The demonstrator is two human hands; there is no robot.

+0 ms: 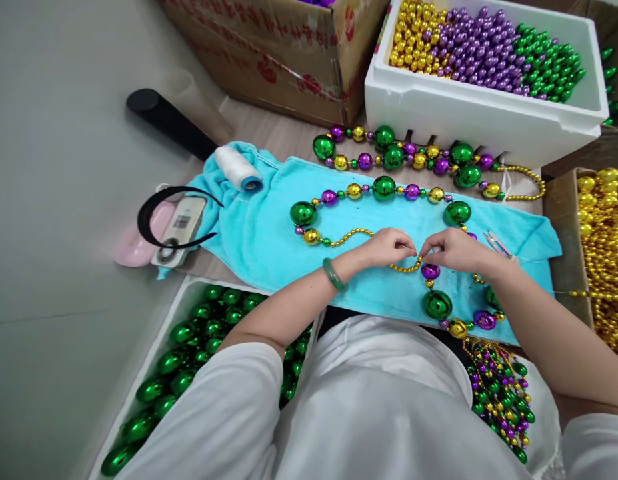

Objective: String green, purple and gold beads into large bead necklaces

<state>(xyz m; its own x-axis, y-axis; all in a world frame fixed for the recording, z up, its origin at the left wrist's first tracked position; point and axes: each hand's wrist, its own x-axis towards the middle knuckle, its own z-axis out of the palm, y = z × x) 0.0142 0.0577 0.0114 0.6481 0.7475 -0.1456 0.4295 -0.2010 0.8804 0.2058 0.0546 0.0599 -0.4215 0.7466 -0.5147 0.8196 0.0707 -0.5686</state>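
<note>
A bead necklace of green, purple and gold balls lies in a loop on a turquoise towel. My left hand and my right hand meet over the towel, fingertips pinched together on the necklace's thin strand of small gold beads. A purple bead and a large green ball hang on the string just below my right hand. My left wrist wears a green bangle.
A second finished necklace lies behind. A white foam box holds gold, purple and green beads. A tray of large green balls sits at lower left, gold strands at right. A white thread spool, scissors and cardboard box are nearby.
</note>
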